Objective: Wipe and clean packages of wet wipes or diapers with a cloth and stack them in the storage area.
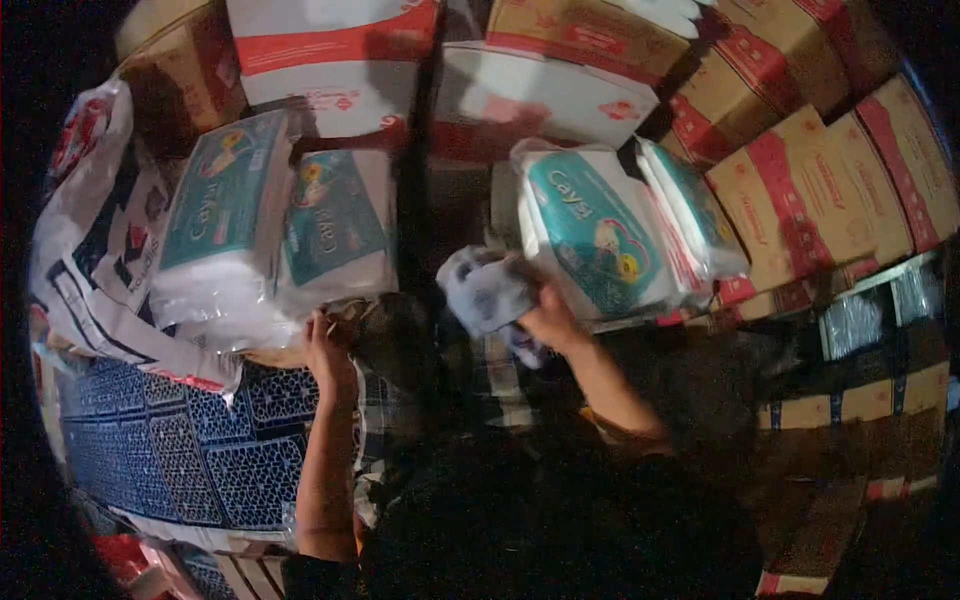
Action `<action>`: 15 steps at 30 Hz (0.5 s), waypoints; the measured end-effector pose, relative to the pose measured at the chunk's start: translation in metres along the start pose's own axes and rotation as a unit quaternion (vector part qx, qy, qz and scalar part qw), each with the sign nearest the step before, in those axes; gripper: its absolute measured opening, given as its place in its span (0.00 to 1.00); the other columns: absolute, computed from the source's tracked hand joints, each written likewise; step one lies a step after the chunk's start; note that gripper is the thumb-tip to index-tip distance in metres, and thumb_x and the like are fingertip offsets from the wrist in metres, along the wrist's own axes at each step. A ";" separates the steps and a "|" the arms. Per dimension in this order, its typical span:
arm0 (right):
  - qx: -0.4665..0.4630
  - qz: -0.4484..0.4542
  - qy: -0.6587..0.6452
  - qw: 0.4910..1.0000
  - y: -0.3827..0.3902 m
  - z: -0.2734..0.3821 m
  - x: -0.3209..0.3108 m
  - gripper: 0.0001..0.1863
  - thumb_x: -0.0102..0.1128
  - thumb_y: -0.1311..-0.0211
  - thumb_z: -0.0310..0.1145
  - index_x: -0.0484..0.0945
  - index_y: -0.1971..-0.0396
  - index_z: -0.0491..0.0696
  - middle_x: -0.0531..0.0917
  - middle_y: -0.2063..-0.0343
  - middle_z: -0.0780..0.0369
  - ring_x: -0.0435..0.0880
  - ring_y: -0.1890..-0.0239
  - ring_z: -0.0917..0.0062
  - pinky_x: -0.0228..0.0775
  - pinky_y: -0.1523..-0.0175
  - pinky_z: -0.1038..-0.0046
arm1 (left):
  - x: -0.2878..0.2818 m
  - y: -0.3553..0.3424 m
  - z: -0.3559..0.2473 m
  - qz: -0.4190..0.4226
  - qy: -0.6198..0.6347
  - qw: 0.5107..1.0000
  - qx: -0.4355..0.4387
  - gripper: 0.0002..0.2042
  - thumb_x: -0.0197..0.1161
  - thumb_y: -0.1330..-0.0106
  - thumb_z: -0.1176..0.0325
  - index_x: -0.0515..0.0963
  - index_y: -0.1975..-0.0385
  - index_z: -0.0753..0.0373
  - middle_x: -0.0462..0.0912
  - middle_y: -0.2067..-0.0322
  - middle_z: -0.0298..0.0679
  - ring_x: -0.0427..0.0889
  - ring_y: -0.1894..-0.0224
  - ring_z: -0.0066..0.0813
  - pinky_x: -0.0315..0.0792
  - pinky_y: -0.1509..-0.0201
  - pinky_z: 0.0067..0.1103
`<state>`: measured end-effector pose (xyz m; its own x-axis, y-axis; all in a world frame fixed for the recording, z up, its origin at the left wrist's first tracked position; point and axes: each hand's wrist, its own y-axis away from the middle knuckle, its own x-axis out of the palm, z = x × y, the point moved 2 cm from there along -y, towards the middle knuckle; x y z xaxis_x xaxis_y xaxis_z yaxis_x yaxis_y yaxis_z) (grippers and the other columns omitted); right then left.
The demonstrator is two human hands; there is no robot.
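My right hand [550, 318], in the middle, is closed around a crumpled grey-blue cloth with dark spots [488, 290]. To its right leans a clear-wrapped white pack with a teal label [595, 230], and a second such pack [700, 215] stands beside that one. My left hand [328, 345] is at the lower edge of another white-and-teal pack [335, 225], its fingers curled together. Whatever they pinch there is too dark to make out. Further left, a similar wrapped pack [220, 210] rests against this one.
White-and-red cartons [335, 60] stand behind the packs. Brown cartons with red bands [790, 200] are stacked along the right. A white plastic sack [85, 240] lies at far left, above dark blue patterned packages [150, 455]. Dark shadow hides much of the middle.
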<state>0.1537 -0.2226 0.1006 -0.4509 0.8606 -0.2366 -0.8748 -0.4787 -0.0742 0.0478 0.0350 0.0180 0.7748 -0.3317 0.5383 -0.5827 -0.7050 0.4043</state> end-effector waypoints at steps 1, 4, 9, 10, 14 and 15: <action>-0.047 -0.031 0.014 0.998 -0.003 0.015 -0.016 0.23 0.57 0.57 0.24 0.70 0.55 0.44 0.76 0.60 0.61 0.71 0.53 0.73 0.60 0.46 0.71 | 0.005 0.012 -0.005 0.045 0.003 0.999 -0.016 0.08 0.50 0.36 0.63 0.70 0.67 0.61 0.73 0.74 0.33 0.72 0.69 0.23 0.67 0.70 0.19; -0.116 -0.136 0.172 0.969 -0.012 0.069 -0.077 0.24 0.57 0.58 0.25 0.69 0.55 0.42 0.76 0.61 0.57 0.73 0.54 0.69 0.61 0.47 0.69 | 0.007 0.021 0.011 0.222 -0.248 0.943 0.026 0.13 0.50 0.36 0.66 0.68 0.57 0.66 0.70 0.60 0.39 0.69 0.59 0.26 0.65 0.57 0.20; -0.110 -0.299 0.461 0.828 -0.017 0.022 -0.171 0.26 0.54 0.55 0.29 0.66 0.52 0.40 0.76 0.60 0.50 0.74 0.56 0.55 0.62 0.47 0.64 | 0.079 0.083 0.046 0.402 -0.267 0.866 -0.134 0.16 0.53 0.38 0.59 0.69 0.53 0.61 0.75 0.60 0.37 0.73 0.59 0.27 0.68 0.55 0.20; -0.097 -0.315 0.531 0.781 -0.017 -0.008 -0.195 0.27 0.54 0.54 0.31 0.65 0.50 0.40 0.75 0.60 0.48 0.73 0.56 0.52 0.61 0.47 0.62 | 0.084 0.089 0.064 0.428 -0.246 0.850 -0.184 0.18 0.54 0.38 0.58 0.68 0.52 0.61 0.75 0.60 0.38 0.73 0.58 0.27 0.67 0.55 0.21; 0.068 -0.220 0.452 0.862 -0.001 -0.036 -0.193 0.33 0.55 0.54 0.38 0.60 0.46 0.39 0.69 0.52 0.43 0.69 0.49 0.53 0.58 0.44 0.63 | 0.113 0.110 0.089 0.490 -0.282 0.800 -0.200 0.23 0.56 0.39 0.56 0.64 0.49 0.62 0.73 0.59 0.39 0.72 0.59 0.27 0.66 0.53 0.22; 0.069 -0.223 0.453 0.860 0.009 -0.031 -0.187 0.33 0.55 0.54 0.38 0.60 0.46 0.39 0.69 0.52 0.43 0.69 0.49 0.53 0.58 0.44 0.63 | 0.121 0.114 0.093 0.494 -0.282 0.798 -0.201 0.23 0.56 0.39 0.56 0.64 0.49 0.62 0.73 0.59 0.39 0.72 0.59 0.27 0.66 0.53 0.22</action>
<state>0.2354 -0.3934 0.1137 0.2041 0.4348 -0.8771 -0.9660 -0.0560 -0.2526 0.0980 -0.1437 0.0607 -0.1893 -0.9100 0.3689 -0.9210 0.2948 0.2546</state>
